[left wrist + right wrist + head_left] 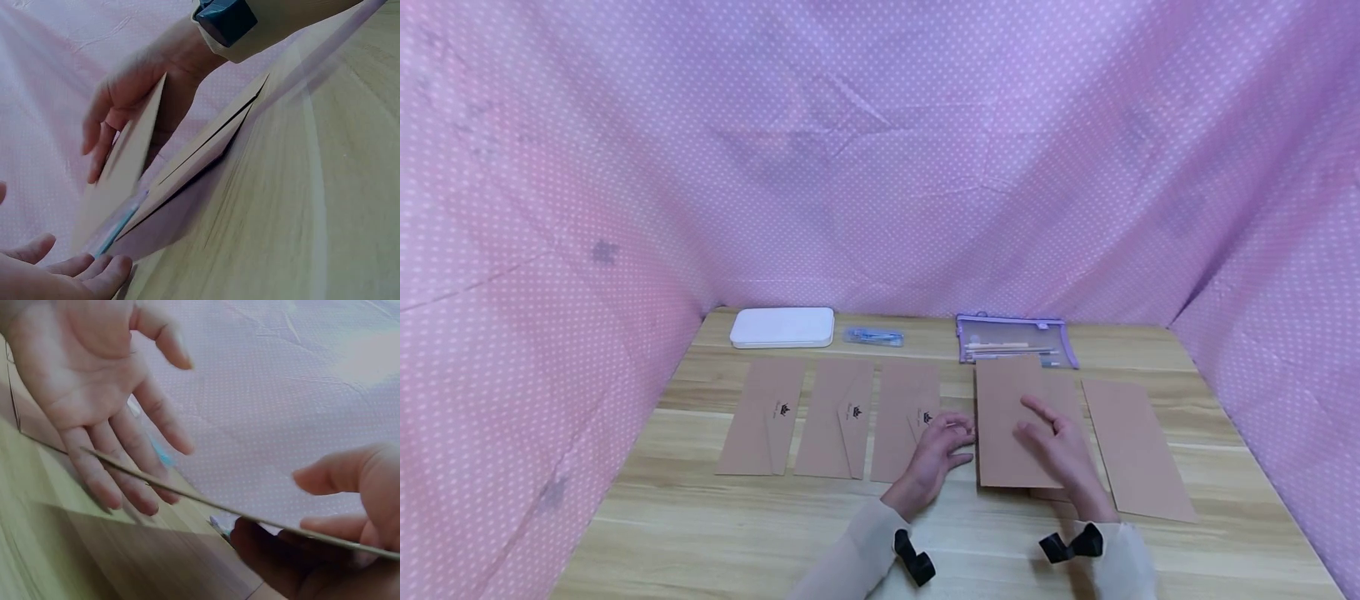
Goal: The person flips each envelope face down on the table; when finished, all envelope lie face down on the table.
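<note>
A beige sleeve is lying nearest. The right hand is grasping a kraft envelope, fingers on both faces, apparently to hold it above the surface; the left hand, fingers relaxed, is hovering beside its left edge, perhaps for steadying.

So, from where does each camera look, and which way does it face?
Head: worn on the head, facing forward and down at the table; left hand, right hand, sleeves show.
Left wrist: worn there, facing the right hand and paper; left fingers show lower left.
Right wrist: worn there, facing the left palm and cloth; right fingers show lower right.
Shared by the wrist views: both hands and the paper.
</note>
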Tool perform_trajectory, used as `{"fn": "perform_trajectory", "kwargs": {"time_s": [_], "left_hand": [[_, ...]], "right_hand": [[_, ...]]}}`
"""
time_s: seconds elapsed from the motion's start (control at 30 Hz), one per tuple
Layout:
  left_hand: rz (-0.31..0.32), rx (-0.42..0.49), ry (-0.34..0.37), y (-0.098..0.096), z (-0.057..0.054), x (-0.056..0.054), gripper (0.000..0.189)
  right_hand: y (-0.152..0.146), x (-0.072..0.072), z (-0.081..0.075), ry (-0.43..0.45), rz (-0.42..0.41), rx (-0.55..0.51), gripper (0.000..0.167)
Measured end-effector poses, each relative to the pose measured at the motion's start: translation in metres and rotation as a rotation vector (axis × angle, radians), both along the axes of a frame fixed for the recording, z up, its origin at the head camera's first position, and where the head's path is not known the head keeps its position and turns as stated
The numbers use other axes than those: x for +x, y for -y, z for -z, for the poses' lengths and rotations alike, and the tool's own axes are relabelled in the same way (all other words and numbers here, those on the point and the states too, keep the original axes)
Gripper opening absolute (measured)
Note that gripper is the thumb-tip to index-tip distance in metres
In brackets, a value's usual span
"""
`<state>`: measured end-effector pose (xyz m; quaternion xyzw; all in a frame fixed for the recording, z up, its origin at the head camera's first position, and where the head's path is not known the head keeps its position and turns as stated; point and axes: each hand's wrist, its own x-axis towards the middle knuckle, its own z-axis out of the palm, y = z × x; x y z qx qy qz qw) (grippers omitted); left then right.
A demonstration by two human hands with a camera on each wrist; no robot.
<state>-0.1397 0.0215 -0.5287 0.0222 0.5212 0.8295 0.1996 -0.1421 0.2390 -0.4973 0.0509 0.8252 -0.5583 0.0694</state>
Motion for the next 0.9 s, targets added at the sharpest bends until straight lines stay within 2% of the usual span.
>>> {"fn": "perform_trajectory", "kwargs": {"time_s": [0.17,0.33,0.47,0.7,0.9], "left_hand": [[0.015,-0.002,0.007,-0.004,0.002,0.004,0.039],[0.037,-0.027,0.018,-0.009,0.002,0.009,0.037],[0.045,-0.032,-0.007,-0.011,0.001,0.013,0.038],[-0.003,-0.022,-0.023,-0.014,0.000,0.014,0.036],[-0.054,-0.068,-0.024,-0.015,-0.001,0.013,0.035]], "right_hand": [[-0.001,-0.001,-0.004,-0.032,0.055,-0.081,0.058],[0.000,-0.001,-0.004,-0.028,0.094,-0.161,0.057],[0.001,0.000,-0.003,-0.053,0.103,-0.233,0.057],[0.003,0.000,-0.001,-0.077,0.088,-0.325,0.058],[0.004,0.001,0.000,-0.064,0.070,-0.319,0.059]]}}
